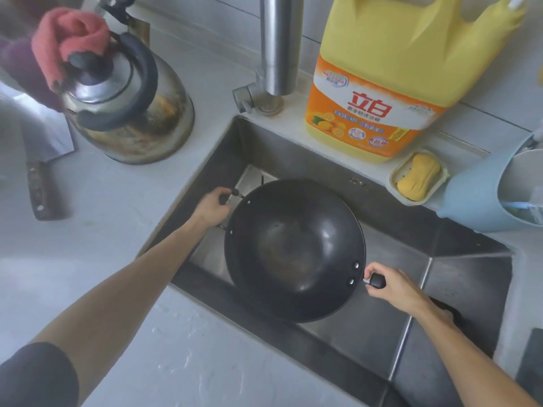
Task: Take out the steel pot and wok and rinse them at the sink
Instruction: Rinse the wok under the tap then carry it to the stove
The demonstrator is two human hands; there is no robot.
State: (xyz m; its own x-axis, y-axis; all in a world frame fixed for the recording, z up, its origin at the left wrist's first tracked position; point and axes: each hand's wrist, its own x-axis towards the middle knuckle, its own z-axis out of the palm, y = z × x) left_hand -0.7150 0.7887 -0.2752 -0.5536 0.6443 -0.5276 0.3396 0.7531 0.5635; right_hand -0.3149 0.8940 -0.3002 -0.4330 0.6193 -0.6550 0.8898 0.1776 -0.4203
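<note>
A black wok [293, 248] hangs inside the steel sink [458, 289], held level with its hollow facing up. My left hand [213, 207] grips the small loop handle on the wok's left side. My right hand [393, 287] is closed around the black long handle at the wok's lower right. The wok looks empty and dry inside. The steel faucet [279, 48] rises behind the sink, and no water runs from it. No steel pot is in view.
A stained steel kettle [132, 113] with a pink cloth [70, 39] on top stands on the counter at left, beside a cleaver [41, 160]. A yellow detergent jug [390, 83], a soap dish [418, 179] and a pale blue basket [484, 195] line the sink's far edge.
</note>
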